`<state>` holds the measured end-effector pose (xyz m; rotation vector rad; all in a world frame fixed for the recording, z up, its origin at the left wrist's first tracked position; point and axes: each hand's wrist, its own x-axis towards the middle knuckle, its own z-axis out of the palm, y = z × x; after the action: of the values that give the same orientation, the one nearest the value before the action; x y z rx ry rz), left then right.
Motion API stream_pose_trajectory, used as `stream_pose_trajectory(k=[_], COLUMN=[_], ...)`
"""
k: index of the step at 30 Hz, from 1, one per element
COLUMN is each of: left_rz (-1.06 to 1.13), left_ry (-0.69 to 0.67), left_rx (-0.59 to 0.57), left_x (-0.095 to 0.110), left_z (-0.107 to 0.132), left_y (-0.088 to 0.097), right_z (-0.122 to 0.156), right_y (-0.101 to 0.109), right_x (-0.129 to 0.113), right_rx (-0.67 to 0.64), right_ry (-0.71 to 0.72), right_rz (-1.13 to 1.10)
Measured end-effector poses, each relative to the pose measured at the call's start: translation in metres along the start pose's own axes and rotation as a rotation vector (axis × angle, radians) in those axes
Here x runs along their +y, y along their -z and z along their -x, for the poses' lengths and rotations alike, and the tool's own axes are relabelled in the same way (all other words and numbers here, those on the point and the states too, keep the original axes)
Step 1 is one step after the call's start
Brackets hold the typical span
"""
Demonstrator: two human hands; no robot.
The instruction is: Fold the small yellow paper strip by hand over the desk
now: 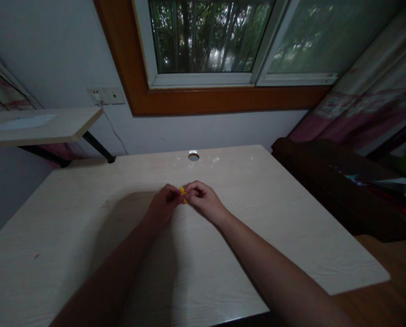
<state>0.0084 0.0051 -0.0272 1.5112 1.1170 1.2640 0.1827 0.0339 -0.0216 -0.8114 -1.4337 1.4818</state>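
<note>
A small yellow piece (182, 191), perhaps folded paper or ribbon, is pinched between my two hands just above the pale wood-grain desk (274, 204). My left hand (164, 200) grips it from the left with thumb and fingers closed. From the right, my right hand (203, 197) pinches the same piece, its fingertips nearly meeting those of the left. Only the upper and lower tips of the yellow piece show; the fingers cover the rest, so its exact kind cannot be made out.
Behind the hands, a round cable hole (193, 156) opens in the desk. A raised shelf (42, 129) on black legs stands at the back left. Wall sockets (106, 96) with a white cord are beyond it. Dark wooden furniture (332, 181) flanks the desk's right edge.
</note>
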Motion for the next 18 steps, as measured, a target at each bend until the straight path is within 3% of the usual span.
stream_pose_trajectory(k=[4, 8, 18], left_rz=[-0.060, 0.025, 0.159], left_ry=[-0.015, -0.032, 0.085], left_rx=[0.044, 0.009, 0.054], left_x=[0.0019, 0.0064, 0.0063], left_z=[0.0010, 0.0011, 0.0003], left_y=[0.0003, -0.0001, 0.0000], right_z=[-0.0008, -0.0008, -0.0001], right_y=[-0.0004, -0.0033, -0.0028], right_x=[-0.0005, -0.0035, -0.0044], right_rx=[-0.001, 0.013, 0.043], right_ry=[-0.026, -0.044, 0.050], right_rz=[-0.025, -0.098, -0.066])
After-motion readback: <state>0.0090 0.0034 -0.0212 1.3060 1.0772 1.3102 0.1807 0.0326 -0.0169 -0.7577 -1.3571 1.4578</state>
